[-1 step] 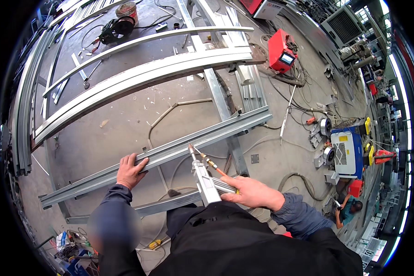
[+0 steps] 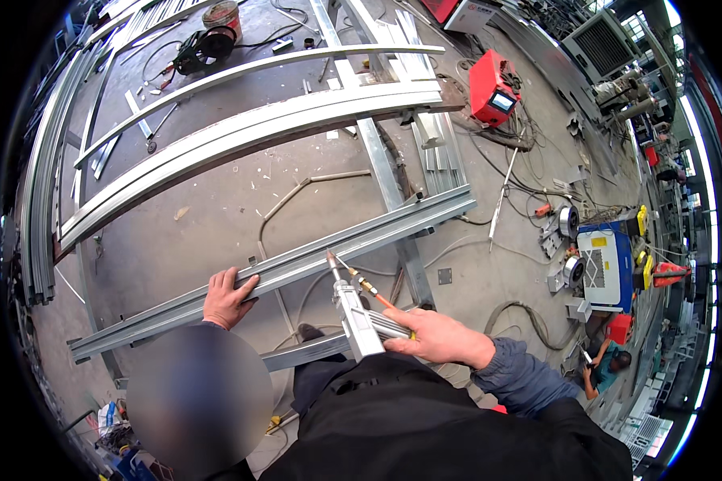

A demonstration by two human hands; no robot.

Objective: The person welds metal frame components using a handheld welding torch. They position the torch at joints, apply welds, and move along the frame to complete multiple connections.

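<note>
My left hand (image 2: 229, 300) rests on a long galvanized steel channel (image 2: 361, 233) that runs slantwise in front of me. Its fingers are spread over the metal, with the thumb apart. Closed around the handle of a silver welding gun (image 2: 353, 309) is my right hand (image 2: 443, 340). The gun's copper nozzle (image 2: 330, 258) points away from me, at the near edge of the channel; I cannot tell whether it touches. A thin brass wire-feed tube (image 2: 367, 284) runs beside the barrel to an orange hose. A round blurred patch hides my left forearm.
Steel cross members (image 2: 413, 272) carry the channel. Farther off lie more long profiles (image 2: 257, 122). A red machine (image 2: 492, 90), a blue-and-white machine (image 2: 606, 268) and wire spools (image 2: 568, 220) stand right, among hoses on the floor. A co-worker (image 2: 606, 367) crouches at lower right.
The welding gun's nozzle has shifted very slightly left. The blurred patch over my left forearm has become larger. My left hand stays at the same spot on the channel.
</note>
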